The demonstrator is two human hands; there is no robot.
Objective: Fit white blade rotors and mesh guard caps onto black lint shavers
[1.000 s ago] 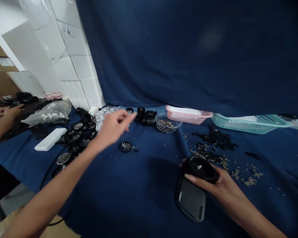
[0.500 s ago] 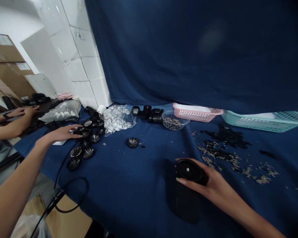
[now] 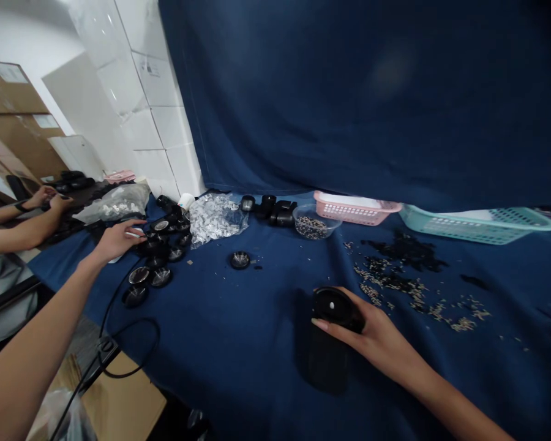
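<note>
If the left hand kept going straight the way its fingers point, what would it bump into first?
Most likely the cluster of black round parts, right by the fingertips of the left hand. It may already be touching one; depth is unclear.

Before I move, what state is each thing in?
Right hand: closed on black housing
Black housing: held, round end up
Left hand: over round black parts, contact unclear
Clear bowl: uncovered, holding small screws
Pink basket: upright, uncovered
Teal basket: upright, uncovered
Cable: loosely looped
Clear bag: holding white pieces
</note>
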